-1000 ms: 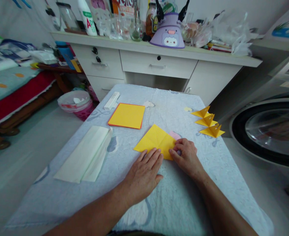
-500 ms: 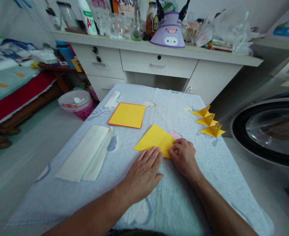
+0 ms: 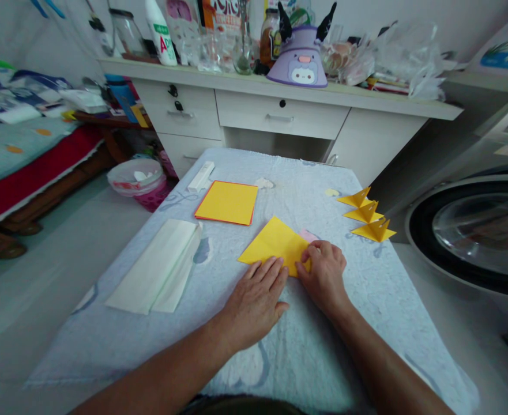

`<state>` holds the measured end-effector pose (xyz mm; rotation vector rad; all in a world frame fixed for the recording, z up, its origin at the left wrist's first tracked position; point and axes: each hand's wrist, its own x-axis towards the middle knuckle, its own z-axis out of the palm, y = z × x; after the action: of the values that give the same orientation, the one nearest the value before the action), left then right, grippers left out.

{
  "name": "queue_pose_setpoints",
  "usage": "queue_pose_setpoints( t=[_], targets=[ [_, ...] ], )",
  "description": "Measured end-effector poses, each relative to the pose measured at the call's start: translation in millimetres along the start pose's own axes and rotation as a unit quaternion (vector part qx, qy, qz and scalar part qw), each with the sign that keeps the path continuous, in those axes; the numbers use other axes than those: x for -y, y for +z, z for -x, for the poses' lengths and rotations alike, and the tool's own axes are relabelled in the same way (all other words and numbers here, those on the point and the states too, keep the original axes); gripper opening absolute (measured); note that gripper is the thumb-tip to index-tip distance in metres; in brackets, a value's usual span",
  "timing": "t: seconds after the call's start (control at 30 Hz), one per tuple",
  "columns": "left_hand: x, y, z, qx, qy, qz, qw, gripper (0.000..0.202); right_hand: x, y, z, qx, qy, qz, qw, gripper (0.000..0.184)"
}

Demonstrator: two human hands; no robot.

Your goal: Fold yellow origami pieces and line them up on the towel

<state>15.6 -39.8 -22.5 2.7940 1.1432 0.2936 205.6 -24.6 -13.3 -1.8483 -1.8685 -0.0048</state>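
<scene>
A yellow sheet of origami paper (image 3: pixel 275 241) lies on the cloth-covered table in front of me, one corner pointing away. My left hand (image 3: pixel 258 302) rests flat on its near left edge, fingers stretched out. At the right corner my right hand (image 3: pixel 324 271) pinches the paper between thumb and fingers; the fingertips partly hide that corner. Farther back sits a stack of square paper (image 3: pixel 228 202), yellow on top with red showing at the edges. Several folded yellow paper pieces (image 3: pixel 367 214) stand in an overlapping row at the right edge.
Left on the table are a folded pale cloth or tissue (image 3: pixel 158 265) and a small white box (image 3: pixel 200 176). A white cabinet (image 3: pixel 275 115) with a cluttered top stands beyond. A washing machine (image 3: pixel 474 225) is at right, a lined bin (image 3: pixel 136 178) at left.
The view has shifted slightly. Both hands stay at nearly the same places on the yellow paper, the left flat and the right pinching its corner.
</scene>
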Motion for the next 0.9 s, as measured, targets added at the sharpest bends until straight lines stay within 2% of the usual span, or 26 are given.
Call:
queue_pose_setpoints(
  t=[0.07, 0.13, 0.2, 0.27, 0.53, 0.7, 0.9],
  targets=[
    [0.0, 0.1, -0.7, 0.001, 0.001, 0.004, 1.0, 0.059, 5.8, -5.2, 0.1, 0.015, -0.067, -0.028, 0.997, 0.012],
    [-0.2, 0.7, -1.5, 0.001, 0.0, 0.008, 1.0, 0.061, 12.1, -9.9, 1.1, 0.077, -0.128, -0.079, 0.986, 0.021],
    [-0.6, 1.9, -2.0, -0.001, -0.001, 0.012, 1.0, 0.064, 16.9, -12.2, 3.4, 0.14, -0.148, -0.111, 0.973, 0.03],
    [-1.1, 3.5, -2.0, -0.003, -0.001, 0.015, 1.0, 0.065, 18.7, -11.8, 6.5, 0.17, -0.139, -0.115, 0.969, 0.036],
    [8.2, 3.4, 2.0, 0.005, 0.012, 0.028, 1.0, 0.071, 17.9, -5.2, 19.9, 0.145, -0.143, -0.062, 0.977, 0.047],
    [22.9, -4.9, 8.4, 0.032, 0.037, 0.028, 0.998, 0.074, 22.9, -6.0, 23.3, 0.133, -0.159, -0.014, 0.978, 0.039],
    [41.3, -13.0, 20.1, 0.055, 0.03, 0.004, 0.998, 0.078, 25.5, -6.9, 26.5, 0.134, -0.173, 0.043, 0.975, 0.026]
  ],
)
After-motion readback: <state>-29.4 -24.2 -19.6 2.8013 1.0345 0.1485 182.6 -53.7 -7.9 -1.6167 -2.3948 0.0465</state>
